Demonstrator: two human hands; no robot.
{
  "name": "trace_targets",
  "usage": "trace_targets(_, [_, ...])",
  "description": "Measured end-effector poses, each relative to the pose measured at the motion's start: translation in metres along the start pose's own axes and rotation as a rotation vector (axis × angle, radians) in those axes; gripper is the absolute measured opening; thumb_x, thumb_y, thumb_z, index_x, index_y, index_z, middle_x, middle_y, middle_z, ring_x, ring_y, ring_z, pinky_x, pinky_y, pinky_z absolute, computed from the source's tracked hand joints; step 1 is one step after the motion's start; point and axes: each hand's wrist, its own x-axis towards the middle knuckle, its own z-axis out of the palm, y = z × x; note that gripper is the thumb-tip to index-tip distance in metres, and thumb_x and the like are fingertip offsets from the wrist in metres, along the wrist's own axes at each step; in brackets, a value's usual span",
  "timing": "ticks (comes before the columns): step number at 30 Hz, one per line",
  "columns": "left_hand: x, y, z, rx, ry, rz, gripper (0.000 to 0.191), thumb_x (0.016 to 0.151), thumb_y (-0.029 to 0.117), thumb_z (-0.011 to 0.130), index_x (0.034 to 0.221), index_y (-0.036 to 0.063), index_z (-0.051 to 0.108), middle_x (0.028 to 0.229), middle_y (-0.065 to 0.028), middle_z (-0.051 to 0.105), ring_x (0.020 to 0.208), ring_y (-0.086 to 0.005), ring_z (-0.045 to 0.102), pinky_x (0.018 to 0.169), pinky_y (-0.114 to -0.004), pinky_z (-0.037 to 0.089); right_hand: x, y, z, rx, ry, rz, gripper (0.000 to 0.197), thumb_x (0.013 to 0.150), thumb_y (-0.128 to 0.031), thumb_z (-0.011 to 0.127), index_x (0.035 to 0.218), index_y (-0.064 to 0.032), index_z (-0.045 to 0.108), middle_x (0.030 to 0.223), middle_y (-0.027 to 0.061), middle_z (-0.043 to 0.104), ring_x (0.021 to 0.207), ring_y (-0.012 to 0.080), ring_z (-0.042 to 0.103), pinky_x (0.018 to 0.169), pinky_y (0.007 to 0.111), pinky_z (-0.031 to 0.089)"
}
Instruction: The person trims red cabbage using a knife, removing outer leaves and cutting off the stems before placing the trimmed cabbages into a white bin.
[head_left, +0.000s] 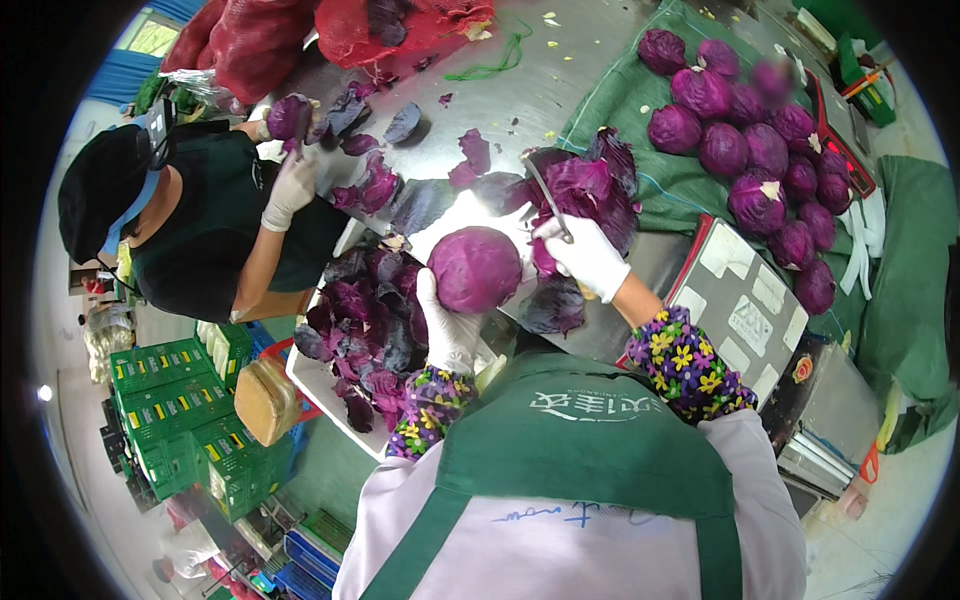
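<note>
My left hand (450, 326), in a white glove, holds a round head of red cabbage (476, 270) from below and its left side. In my gloved right hand (589, 255) is a knife (546, 189), its thin blade pointing up and away from me. That blade passes in front of a pile of loose purple cabbage leaves (592, 180) on the metal table, to the right of the cabbage head. Knife and cabbage are apart. A dark outer leaf (553, 306) lies just below my right hand. Most of the knife's handle is hidden by my fingers.
At left, a white foam box (319, 386) holds trimmed leaves. A co-worker (217, 202) handles another cabbage (288, 116). Several cabbage heads (724, 148) lie on green cloth (667, 184) at right, beside a scale (739, 289). Red mesh sacks (259, 45) stand at the far side.
</note>
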Motion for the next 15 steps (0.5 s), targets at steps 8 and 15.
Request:
trace_targets(8, [0.015,0.026,0.006,-0.338,-0.072,-0.12,0.067,0.089,0.055,0.058,0.14,0.0127,0.049,0.142,-0.0143,0.05,0.133,-0.0368,0.048,0.108,-0.058,0.043,-0.016,-0.014,-0.004,-0.622,0.153,-0.469,0.05,0.091,-0.017,0.063,0.14,-0.012,0.053,0.11,0.0114,0.067,0.079,0.0213,0.069,0.068,0.031,0.055])
trace_targets(15, [0.022,0.008,-0.004,-0.107,-0.087,-0.028,0.069,0.089,0.058,0.058,0.141,0.0125,0.049,0.14,-0.0121,0.053,0.131,-0.0313,0.051,0.11,-0.054,0.043,-0.041,-0.07,0.041,0.072,-0.212,-0.01,0.055,0.097,-0.019,0.058,0.148,-0.0068,0.042,0.087,0.0008,0.058,0.053,0.0062,0.053,0.049,0.021,0.045])
